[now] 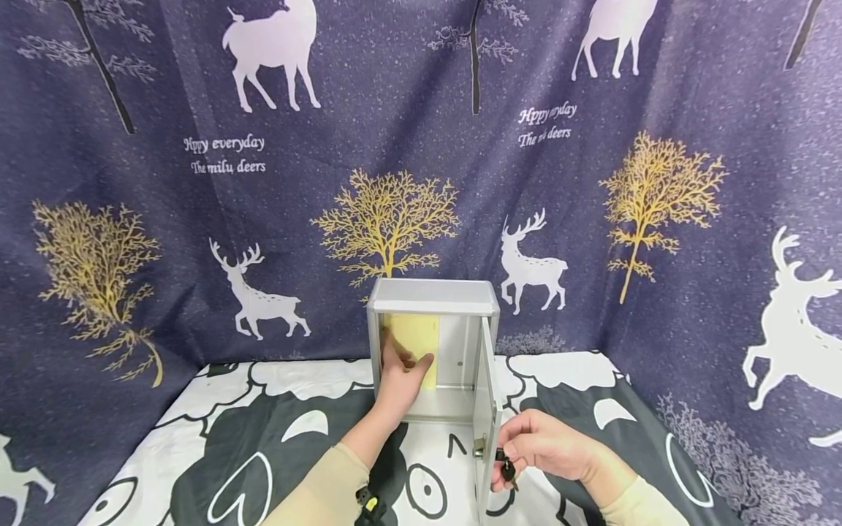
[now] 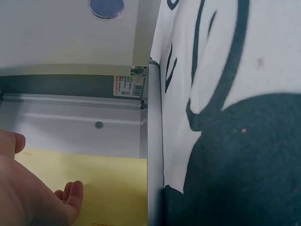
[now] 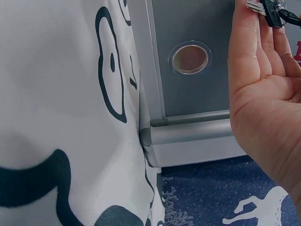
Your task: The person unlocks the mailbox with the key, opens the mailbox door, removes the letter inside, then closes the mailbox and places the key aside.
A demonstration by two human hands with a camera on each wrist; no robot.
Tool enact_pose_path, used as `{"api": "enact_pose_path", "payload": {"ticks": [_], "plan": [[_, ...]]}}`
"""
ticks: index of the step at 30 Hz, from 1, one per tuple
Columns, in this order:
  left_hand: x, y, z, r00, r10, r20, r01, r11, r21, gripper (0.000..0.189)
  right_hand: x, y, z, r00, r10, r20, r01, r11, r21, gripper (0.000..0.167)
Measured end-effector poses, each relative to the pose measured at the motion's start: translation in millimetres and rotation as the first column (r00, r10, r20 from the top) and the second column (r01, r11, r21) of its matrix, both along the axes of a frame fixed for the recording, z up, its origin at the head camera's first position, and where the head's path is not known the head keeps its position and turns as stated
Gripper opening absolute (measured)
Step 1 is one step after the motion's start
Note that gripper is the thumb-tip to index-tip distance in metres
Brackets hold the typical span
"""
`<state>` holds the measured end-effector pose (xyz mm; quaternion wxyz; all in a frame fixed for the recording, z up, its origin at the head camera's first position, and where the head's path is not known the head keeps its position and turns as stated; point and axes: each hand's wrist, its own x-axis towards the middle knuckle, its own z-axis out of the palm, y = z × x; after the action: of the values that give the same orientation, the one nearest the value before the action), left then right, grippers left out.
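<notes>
A small silver-grey metal box (image 1: 430,292) stands with its door (image 1: 485,409) swung out on the right side. Inside, a flat yellow envelope or sheet (image 1: 421,336) stands against the back panel on the left. My left hand (image 1: 401,376) reaches into the box in front of it, thumb and fingers spread apart, the longer fingers by its left edge. At the door's lock, my right hand (image 1: 536,442) pinches a key with a black head. A second black-headed key (image 3: 270,13) dangles on the ring over my fingers.
Under the box lies a black-and-white cartoon-print cloth (image 1: 316,380). A dark blue curtain (image 1: 408,131) with deer and trees hangs behind. The door has a round window (image 3: 190,58). A small black object with a yellow mark (image 1: 370,504) sits by the left sleeve.
</notes>
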<state>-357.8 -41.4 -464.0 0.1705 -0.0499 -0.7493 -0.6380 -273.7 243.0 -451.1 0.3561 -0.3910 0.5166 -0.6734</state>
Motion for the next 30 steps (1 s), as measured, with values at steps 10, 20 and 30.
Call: {"api": "enact_pose_path", "payload": {"ticks": [10, 20, 30], "plan": [[-3.9, -0.8, -1.0, 1.0, -0.003, 0.004, 0.002, 0.996, 0.084, 0.105, -0.2, 0, 0.7, 1.0, -0.005, 0.003, 0.005, 1.0, 0.003, 0.037], [-3.9, -3.2, -3.6, 1.0, -0.008, 0.028, 0.006, 0.998, 0.068, 0.1, -0.2, -1, 0.9, 1.0, -0.004, -0.008, 0.004, 1.0, 0.008, 0.037], [-0.7, -2.1, -12.4, 0.999, -0.021, 0.028, 0.019, 0.998, 0.064, 0.098, -0.2, -1, 0.9, 1.0, -0.004, -0.007, 0.004, 1.0, 0.013, 0.037]]}}
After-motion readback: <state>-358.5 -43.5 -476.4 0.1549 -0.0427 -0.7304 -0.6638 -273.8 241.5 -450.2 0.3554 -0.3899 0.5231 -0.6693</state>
